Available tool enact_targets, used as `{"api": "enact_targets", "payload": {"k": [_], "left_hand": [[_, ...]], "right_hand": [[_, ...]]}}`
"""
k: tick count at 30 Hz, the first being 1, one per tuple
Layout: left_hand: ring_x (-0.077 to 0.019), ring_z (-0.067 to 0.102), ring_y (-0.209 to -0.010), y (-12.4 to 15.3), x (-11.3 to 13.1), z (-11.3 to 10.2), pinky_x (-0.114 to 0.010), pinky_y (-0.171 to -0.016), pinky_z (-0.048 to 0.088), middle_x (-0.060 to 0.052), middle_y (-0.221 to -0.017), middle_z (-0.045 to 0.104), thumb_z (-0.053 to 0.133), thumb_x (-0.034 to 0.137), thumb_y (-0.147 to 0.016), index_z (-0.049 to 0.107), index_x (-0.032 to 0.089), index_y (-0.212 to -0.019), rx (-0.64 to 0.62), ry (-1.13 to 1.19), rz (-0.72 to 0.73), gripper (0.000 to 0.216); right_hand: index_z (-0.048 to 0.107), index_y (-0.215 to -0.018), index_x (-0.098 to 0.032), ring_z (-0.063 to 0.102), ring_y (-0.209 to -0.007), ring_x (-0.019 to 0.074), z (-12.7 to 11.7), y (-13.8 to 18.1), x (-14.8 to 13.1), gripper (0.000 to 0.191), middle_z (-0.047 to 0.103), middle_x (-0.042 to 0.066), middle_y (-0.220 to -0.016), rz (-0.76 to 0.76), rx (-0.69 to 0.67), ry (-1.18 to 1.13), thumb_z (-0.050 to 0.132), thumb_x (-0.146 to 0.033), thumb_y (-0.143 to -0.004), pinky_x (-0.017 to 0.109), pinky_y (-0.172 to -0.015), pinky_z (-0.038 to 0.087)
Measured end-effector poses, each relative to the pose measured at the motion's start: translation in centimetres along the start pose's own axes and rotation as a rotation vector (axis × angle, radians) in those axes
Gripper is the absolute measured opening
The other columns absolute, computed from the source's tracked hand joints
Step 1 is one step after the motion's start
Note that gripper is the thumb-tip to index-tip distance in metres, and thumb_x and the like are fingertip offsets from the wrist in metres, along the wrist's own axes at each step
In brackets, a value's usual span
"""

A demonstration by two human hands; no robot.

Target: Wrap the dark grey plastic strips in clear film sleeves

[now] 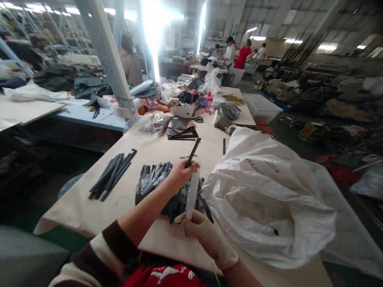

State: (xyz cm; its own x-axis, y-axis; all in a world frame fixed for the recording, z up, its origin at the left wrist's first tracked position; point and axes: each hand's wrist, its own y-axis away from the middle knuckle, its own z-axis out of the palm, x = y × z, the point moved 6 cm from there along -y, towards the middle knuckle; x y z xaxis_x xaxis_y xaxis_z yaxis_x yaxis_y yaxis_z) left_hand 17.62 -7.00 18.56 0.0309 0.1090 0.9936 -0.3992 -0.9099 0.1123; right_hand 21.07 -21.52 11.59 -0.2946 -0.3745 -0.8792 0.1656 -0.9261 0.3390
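Observation:
My bare left hand (180, 173) pinches a thin black strip (193, 152) that points up and away from me. In a pale glove, my right hand (203, 234) grips the lower end of a narrow clear sleeve (192, 192) that rises toward the left hand. Both hands hover over a heap of bagged black strips (155, 179) on the beige table (96, 211).
A bundle of loose black strips (112, 174) lies at left, and a big white plastic bag (263, 199) fills the right. Flat black pieces (180, 129), scissors (197, 119) and clutter sit further back. A grey post (107, 58) stands at left. Other people work at distant tables.

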Motion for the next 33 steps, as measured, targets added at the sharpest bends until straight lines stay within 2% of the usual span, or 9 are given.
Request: {"api": "enact_targets", "payload": {"k": [5,9,11,13,17,20,23,26,33], "left_hand": [[-0.0004,0.028,-0.034,0.5,-1.3,-2.3,-0.017,-0.034,0.017,0.007,-0.055,0.049,0.062,0.033,-0.070,0.054,0.015,-0.073,0.022,0.130,-0.056,0.020],[-0.0003,0.027,-0.034,1.1,-1.3,-3.1,-0.017,-0.034,0.017,0.008,-0.054,0.047,0.063,0.031,-0.071,0.053,0.015,-0.072,0.038,0.153,-0.051,0.019],[-0.0008,0.027,-0.035,1.2,-1.0,-3.3,-0.017,-0.034,0.017,0.008,-0.054,0.045,0.061,0.031,-0.072,0.052,0.015,-0.073,0.027,0.151,-0.047,0.018],[-0.0017,0.026,-0.035,1.3,-0.6,-3.4,-0.017,-0.035,0.018,0.009,-0.051,0.042,0.058,0.032,-0.075,0.052,0.015,-0.074,-0.004,0.114,-0.038,0.018],[-0.0048,0.030,-0.037,2.6,-0.6,-4.1,-0.017,-0.038,0.023,0.010,-0.044,0.035,0.049,0.040,-0.080,0.051,0.017,-0.075,-0.106,-0.124,-0.010,0.025],[-0.0065,0.035,-0.040,5.2,-2.1,-4.7,-0.018,-0.039,0.026,0.008,-0.049,0.040,0.040,0.043,-0.084,0.052,0.017,-0.076,-0.145,-0.259,-0.029,0.030],[-0.0061,0.038,-0.042,8.8,-4.4,-4.0,-0.019,-0.040,0.029,0.005,-0.059,0.049,0.037,0.043,-0.084,0.053,0.016,-0.076,-0.301,-0.313,-0.121,0.033],[-0.0058,0.039,-0.041,11.6,-5.8,-2.6,-0.019,-0.040,0.030,0.003,-0.064,0.053,0.034,0.043,-0.085,0.055,0.015,-0.083,-0.386,-0.322,-0.208,0.036],[-0.0055,0.040,-0.038,11.7,-6.7,1.2,-0.019,-0.038,0.027,0.004,-0.061,0.052,0.034,0.041,-0.082,0.055,0.015,-0.083,-0.415,-0.288,-0.313,0.034]], "right_hand": [[0.073,-0.083,-0.014,0.043,-0.062,0.0095,1.8,-0.3,0.3,0.030,0.058,0.002,-0.068,0.001,-0.040,0.066,0.064,-0.041,-0.076,0.023,-0.060,0.033],[0.073,-0.076,-0.014,0.045,-0.055,0.0096,4.2,-0.6,1.3,0.026,0.057,0.000,-0.060,0.031,-0.169,0.111,0.064,-0.038,-0.075,0.024,-0.055,0.032],[0.071,-0.069,-0.014,0.044,-0.051,0.0090,5.3,-0.9,1.7,0.021,0.055,-0.001,-0.054,0.044,-0.205,0.114,0.067,-0.034,-0.072,0.023,-0.052,0.031],[0.067,-0.062,-0.015,0.042,-0.050,0.0086,5.6,-1.4,1.9,0.019,0.054,-0.003,-0.053,0.042,-0.152,0.074,0.072,-0.033,-0.065,0.023,-0.050,0.030],[0.050,-0.051,-0.018,0.034,-0.046,0.0081,3.0,-2.5,0.0,0.039,0.043,-0.005,-0.048,-0.129,0.154,-0.155,0.070,-0.048,-0.067,0.024,-0.047,0.027],[0.040,-0.049,-0.020,0.028,-0.045,0.0076,-0.1,-2.8,-1.8,0.049,0.034,-0.007,-0.048,-0.261,0.298,-0.380,0.066,-0.056,-0.068,0.023,-0.045,0.026],[0.044,-0.053,-0.019,0.033,-0.048,0.0071,-2.3,-3.0,-2.6,0.045,0.036,-0.007,-0.051,-0.265,0.354,-0.465,0.073,-0.052,-0.063,0.021,-0.046,0.028],[0.048,-0.056,-0.018,0.034,-0.049,0.0068,-3.6,-3.1,-2.9,0.042,0.038,-0.007,-0.053,-0.285,0.397,-0.501,0.074,-0.051,-0.063,0.020,-0.047,0.030],[0.046,-0.051,-0.019,0.035,-0.048,0.0087,-6.0,-3.0,-4.1,0.045,0.041,-0.005,-0.050,-0.389,0.525,-0.338,0.066,-0.055,-0.068,0.023,-0.049,0.031]]}}
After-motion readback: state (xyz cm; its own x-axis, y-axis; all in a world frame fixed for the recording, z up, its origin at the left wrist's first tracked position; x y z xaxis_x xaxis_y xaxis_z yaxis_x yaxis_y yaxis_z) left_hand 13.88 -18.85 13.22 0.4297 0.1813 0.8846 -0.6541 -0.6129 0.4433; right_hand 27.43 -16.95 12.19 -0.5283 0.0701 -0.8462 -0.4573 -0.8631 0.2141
